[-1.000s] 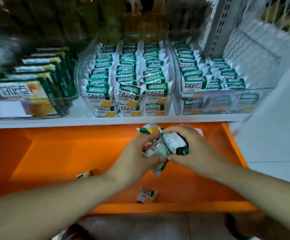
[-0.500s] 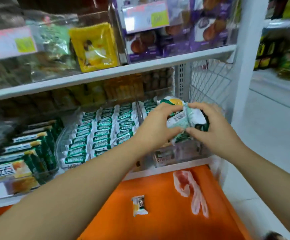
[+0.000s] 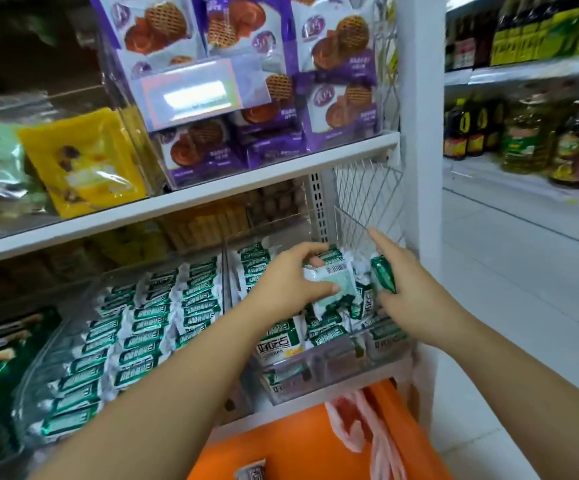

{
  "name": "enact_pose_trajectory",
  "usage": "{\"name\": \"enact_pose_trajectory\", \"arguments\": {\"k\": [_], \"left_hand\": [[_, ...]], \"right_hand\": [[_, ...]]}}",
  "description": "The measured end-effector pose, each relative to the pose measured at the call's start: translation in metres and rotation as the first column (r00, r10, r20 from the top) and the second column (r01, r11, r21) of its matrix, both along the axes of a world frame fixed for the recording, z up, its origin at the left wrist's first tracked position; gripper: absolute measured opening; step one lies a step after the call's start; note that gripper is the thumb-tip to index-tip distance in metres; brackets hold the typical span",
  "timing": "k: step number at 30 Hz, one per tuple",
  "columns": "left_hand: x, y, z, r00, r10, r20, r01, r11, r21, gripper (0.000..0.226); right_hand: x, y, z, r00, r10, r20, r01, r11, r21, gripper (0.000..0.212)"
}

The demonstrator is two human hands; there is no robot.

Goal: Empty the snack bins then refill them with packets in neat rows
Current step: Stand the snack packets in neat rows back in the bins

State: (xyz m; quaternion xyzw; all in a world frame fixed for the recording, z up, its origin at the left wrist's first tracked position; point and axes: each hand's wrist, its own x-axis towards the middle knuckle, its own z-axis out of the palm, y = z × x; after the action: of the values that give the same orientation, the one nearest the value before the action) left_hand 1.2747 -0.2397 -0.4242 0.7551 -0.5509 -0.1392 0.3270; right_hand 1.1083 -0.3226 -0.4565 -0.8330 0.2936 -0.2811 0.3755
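Note:
Both hands hover over the right clear snack bin (image 3: 329, 370) on the middle shelf. My left hand (image 3: 288, 282) grips a bunch of green-and-white snack packets (image 3: 336, 282) above the bin's rear half. My right hand (image 3: 405, 289) holds a green packet (image 3: 383, 277) against its palm, index finger pointing up. Packets lie in the front of this bin in rows. The middle clear bin (image 3: 73, 344) to the left holds several neat rows of the same packets (image 3: 149, 323).
An orange tray (image 3: 298, 445) sits below the shelf with one loose packet (image 3: 251, 472) and a pink plastic bag (image 3: 360, 427). A wire divider (image 3: 367, 202) and white post (image 3: 419, 168) bound the bin's right side. Purple waffle packs (image 3: 246, 98) fill the shelf above.
Both hands carried the bunch of packets up from the orange tray to the right bin. The view tilted up toward the shelves. My right hand's index finger has straightened.

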Motion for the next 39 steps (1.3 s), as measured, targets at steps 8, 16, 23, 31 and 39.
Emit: {"name": "enact_pose_trajectory", "arguments": {"k": [8,16,23,31,39], "left_hand": [[-0.015,0.019,0.002,0.789,0.095,-0.607,-0.226,0.964,-0.142,0.027],[-0.030,0.034,0.014,0.322,-0.046,-0.946,-0.256,0.957,-0.133,0.034],[-0.042,0.051,0.017,0.819,-0.011,-0.574,-0.177,0.946,-0.271,0.046],[-0.007,0.063,-0.011,0.635,-0.109,0.765,0.487,0.825,-0.286,0.032],[-0.004,0.068,-0.005,0.247,-0.199,0.949,0.725,0.687,-0.045,0.017]], "right_hand": [[-0.001,0.023,0.007,0.912,-0.057,0.407,0.056,0.998,0.012,0.050],[-0.008,0.036,0.008,0.873,0.022,0.488,-0.025,1.000,0.000,0.025],[-0.020,0.026,0.013,0.947,-0.015,0.320,-0.062,0.971,0.230,0.064],[-0.043,0.009,0.022,0.911,-0.060,0.408,-0.122,0.905,0.407,0.038],[-0.041,0.018,0.022,0.933,0.174,0.315,-0.338,0.725,0.600,0.022]]}}
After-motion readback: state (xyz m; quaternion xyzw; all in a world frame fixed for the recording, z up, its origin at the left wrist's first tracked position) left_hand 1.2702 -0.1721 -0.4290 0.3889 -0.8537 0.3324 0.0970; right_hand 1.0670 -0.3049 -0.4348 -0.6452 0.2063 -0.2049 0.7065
